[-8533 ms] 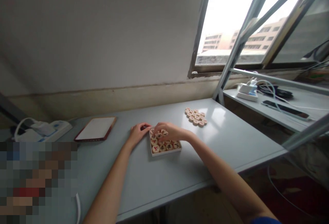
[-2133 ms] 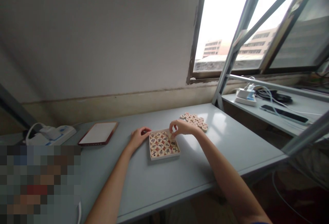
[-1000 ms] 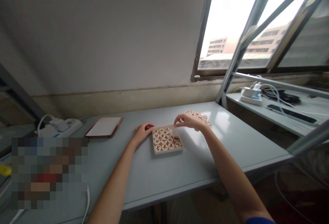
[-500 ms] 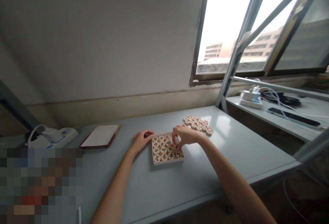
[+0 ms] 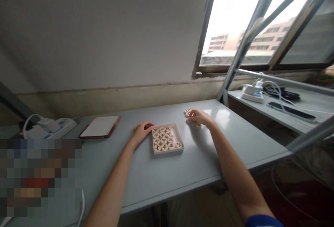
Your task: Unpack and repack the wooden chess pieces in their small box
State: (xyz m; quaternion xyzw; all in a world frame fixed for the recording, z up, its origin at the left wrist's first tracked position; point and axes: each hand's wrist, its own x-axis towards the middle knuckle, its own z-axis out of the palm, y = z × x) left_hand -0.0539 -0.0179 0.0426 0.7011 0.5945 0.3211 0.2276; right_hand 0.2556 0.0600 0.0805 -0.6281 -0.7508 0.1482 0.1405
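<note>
My left hand (image 5: 142,132) rests beside a shallow white box (image 5: 153,153), its curved fingers touching the upper left corner, thumb apart from the fingers. Round wooden xiangqi pieces (image 5: 164,140) with dark characters lie in rows in the box. Most of the box's right column is bare, with one piece at its near end. Beyond the box, my right hand (image 5: 199,116) is over a group of loose xiangqi pieces (image 5: 187,112), with thumb and fingers pinched together on a piece. The hand hides much of that group.
A white panel with a dark red rim (image 5: 100,127) lies on the grey table (image 5: 146,181) to the left. Behind it is a power strip (image 5: 62,126). A metal frame post (image 5: 236,58) rises at the right, with another table, charger, cables and a phone (image 5: 291,111) beyond.
My right hand has moved from the box's right column out to the loose pieces. The right column now shows bare where the fingers were. My left hand stays at the box.
</note>
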